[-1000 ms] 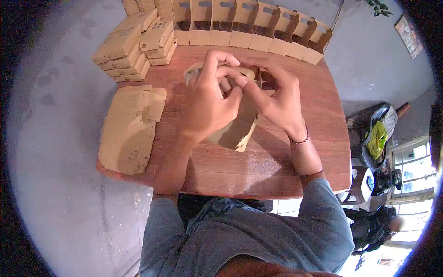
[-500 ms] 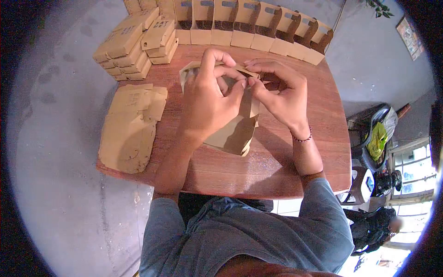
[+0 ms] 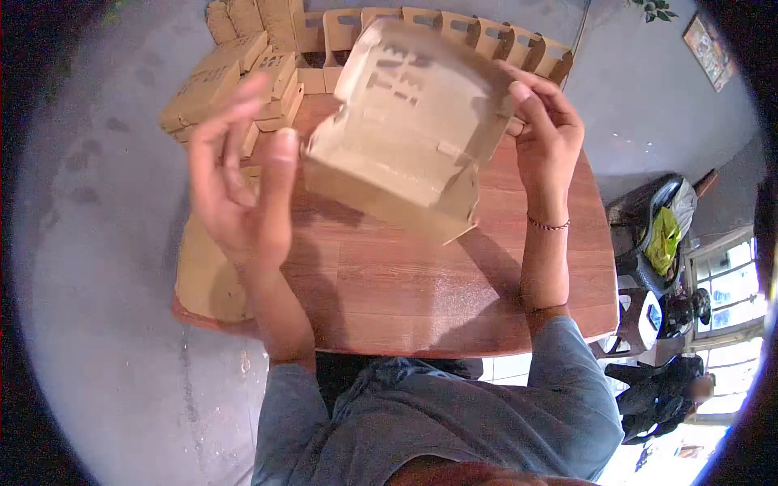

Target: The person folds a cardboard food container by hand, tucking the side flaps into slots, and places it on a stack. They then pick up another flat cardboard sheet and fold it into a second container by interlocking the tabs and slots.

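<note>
A brown cardboard box point(image 3: 405, 121) hangs tilted above the table, its inner face toward me and cut-out lettering near its top. My right hand point(image 3: 547, 134) pinches the box at its right edge, thumb in front. To the left of the box is my left hand point(image 3: 243, 186), open with fingers apart and slightly blurred; it holds nothing. Beneath and behind my left hand lie flat cardboard pieces point(image 3: 207, 275) on the table, partly covered by the hand and forearm.
Folded cardboard boxes point(image 3: 212, 89) are stacked at the back left of the wooden table point(image 3: 389, 300). Cardboard carriers point(image 3: 527, 53) with handle slots line the far edge. To the right are a chair holding a yellow bag point(image 3: 664, 243) and a person point(image 3: 660, 397) by the window.
The box has been lifted and turned, so its inside now faces me. My left hand has let go and moved left; my right hand has shifted right and holds the box's edge.
</note>
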Demonstrator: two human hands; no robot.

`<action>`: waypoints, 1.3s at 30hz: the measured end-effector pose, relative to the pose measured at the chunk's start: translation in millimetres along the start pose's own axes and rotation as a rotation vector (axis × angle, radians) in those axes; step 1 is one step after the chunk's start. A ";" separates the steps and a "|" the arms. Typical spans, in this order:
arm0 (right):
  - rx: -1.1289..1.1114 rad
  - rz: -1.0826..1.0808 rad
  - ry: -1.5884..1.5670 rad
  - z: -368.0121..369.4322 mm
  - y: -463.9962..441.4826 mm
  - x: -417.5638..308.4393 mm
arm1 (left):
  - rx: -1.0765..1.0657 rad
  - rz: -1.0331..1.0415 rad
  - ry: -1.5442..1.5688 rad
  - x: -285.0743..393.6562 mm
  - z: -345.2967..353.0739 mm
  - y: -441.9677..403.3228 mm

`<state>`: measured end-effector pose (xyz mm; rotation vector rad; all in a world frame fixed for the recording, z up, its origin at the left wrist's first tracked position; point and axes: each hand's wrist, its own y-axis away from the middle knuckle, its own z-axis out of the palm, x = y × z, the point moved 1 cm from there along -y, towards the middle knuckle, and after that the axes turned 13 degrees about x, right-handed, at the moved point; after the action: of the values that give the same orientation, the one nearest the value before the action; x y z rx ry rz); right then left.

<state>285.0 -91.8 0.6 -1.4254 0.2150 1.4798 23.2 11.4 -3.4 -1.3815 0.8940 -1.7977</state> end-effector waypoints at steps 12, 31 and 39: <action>0.176 -0.261 -0.314 -2.6 16.5 -9.4 | -0.417 -0.687 0.861 -60.2 36.2 22.8; 0.137 -0.884 -0.023 -6.2 36.8 -4.0 | -0.552 -0.598 1.731 -68.3 75.2 55.7; 0.115 -1.045 0.108 -12.6 42.9 -3.4 | -0.493 -0.572 2.065 -65.4 77.7 70.1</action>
<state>260.7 -122.3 -21.4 -1.2109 -0.3416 0.5201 119.5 21.3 -79.9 0.8167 1.9862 -3.3276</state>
